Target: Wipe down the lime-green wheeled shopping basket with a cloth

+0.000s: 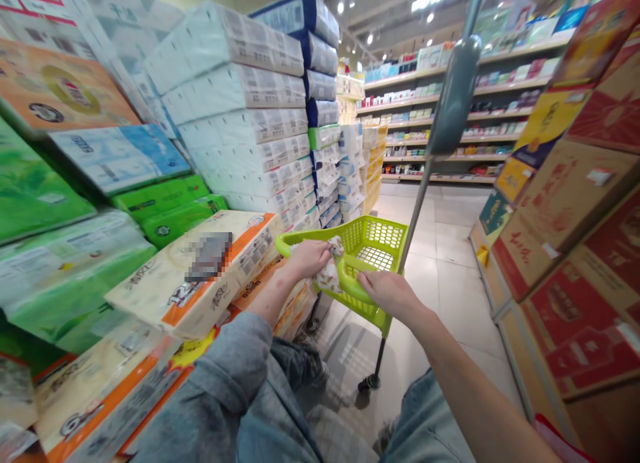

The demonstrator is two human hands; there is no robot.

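A lime-green plastic shopping cart (pixel 383 224) on thin legs with casters stands in front of my knees. My left hand (pixel 309 256) is closed around a white cloth with a small print (pixel 329 276), pressing it against the cart's near left rim. The cloth hangs over the rim's edge. At the near right corner, my right hand (pixel 390 292) grips the cart's rim, its thumb on top and its other fingers mostly hidden. A grey metal pole (pixel 419 199) with a dark grey oval piece (pixel 455 96) rises at the cart's right side.
Stacked tissue packs (pixel 260 126) rise on the left, with a blurred-out dark item (pixel 210 256) lying on an orange-and-cream pack (pixel 167 283) near my left arm. Red and brown cartons (pixel 570 189) line the right side. Tiled floor (pixel 450 249) leads to stocked shelves (pixel 450 109).
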